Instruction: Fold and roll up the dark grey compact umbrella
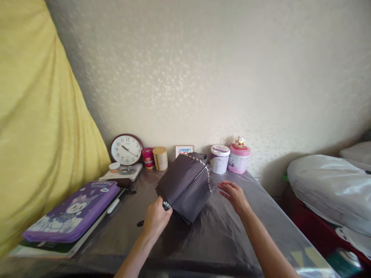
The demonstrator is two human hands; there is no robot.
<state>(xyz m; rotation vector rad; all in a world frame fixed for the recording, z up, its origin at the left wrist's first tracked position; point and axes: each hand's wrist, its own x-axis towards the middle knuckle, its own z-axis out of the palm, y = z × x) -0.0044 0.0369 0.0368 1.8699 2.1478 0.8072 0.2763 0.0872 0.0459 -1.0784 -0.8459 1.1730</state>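
Umbrella (181,181) in left grip (157,216), clock (126,150) numerals legible, tin (148,158) label blurred

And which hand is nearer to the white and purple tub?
Right. The right hand is in front of the white and purple tub, not touching it; the left hand is farther, to its front left, holding the dark umbrella.

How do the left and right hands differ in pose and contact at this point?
The left hand is closed around the handle of the dark umbrella; the right hand is open, holding nothing. The left hand's fingers are curled, while the right hand's reach toward the umbrella without touching it. Both are bare.
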